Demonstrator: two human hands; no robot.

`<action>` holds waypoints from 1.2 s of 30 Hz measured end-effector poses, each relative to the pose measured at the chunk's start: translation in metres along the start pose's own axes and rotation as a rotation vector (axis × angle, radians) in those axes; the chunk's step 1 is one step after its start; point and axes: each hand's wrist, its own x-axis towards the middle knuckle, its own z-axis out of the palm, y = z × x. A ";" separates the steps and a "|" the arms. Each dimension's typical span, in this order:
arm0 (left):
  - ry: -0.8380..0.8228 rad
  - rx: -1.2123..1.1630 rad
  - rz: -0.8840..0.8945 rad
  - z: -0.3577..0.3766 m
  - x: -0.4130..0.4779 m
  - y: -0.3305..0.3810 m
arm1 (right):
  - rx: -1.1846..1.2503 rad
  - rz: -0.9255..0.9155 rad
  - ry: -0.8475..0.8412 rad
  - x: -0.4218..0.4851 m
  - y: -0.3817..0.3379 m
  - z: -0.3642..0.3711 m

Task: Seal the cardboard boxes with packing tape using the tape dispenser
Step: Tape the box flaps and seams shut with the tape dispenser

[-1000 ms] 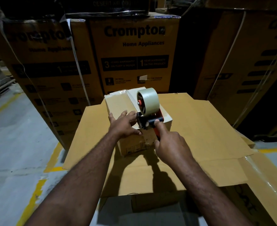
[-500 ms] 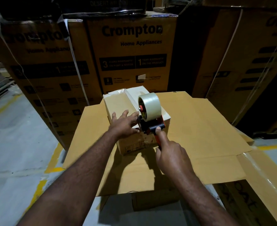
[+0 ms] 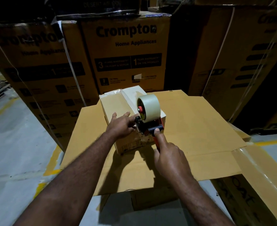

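Note:
A small cardboard box (image 3: 118, 105) sits on a flat sheet of cardboard (image 3: 191, 128). A strip of clear tape runs along its top from the far edge. The tape dispenser (image 3: 148, 118), red and black with a pale tape roll, stands on the box's near top edge. My right hand (image 3: 168, 158) grips its red handle, thumb pressed up against the black part. My left hand (image 3: 121, 123) lies flat on the box top, fingers straight, fingertips touching the dispenser's front.
Tall printed appliance cartons (image 3: 126, 51) stand stacked right behind the sheet and to the right (image 3: 242, 59), bound with straps. A taped carton (image 3: 257, 185) lies at the lower right. Grey floor with yellow lines (image 3: 20, 152) lies to the left.
The dispenser has been drawn toward me along the box top to its near edge. My left hand stays flat on the box beside it.

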 end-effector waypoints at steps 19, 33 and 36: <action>0.015 0.010 0.097 0.000 0.001 -0.004 | -0.019 0.054 -0.026 -0.007 0.014 0.017; -0.047 0.021 0.059 0.002 0.011 -0.014 | -0.010 0.058 -0.015 -0.030 0.026 0.026; -0.128 0.027 0.071 -0.003 0.012 -0.010 | -0.014 0.073 -0.029 -0.022 0.026 0.029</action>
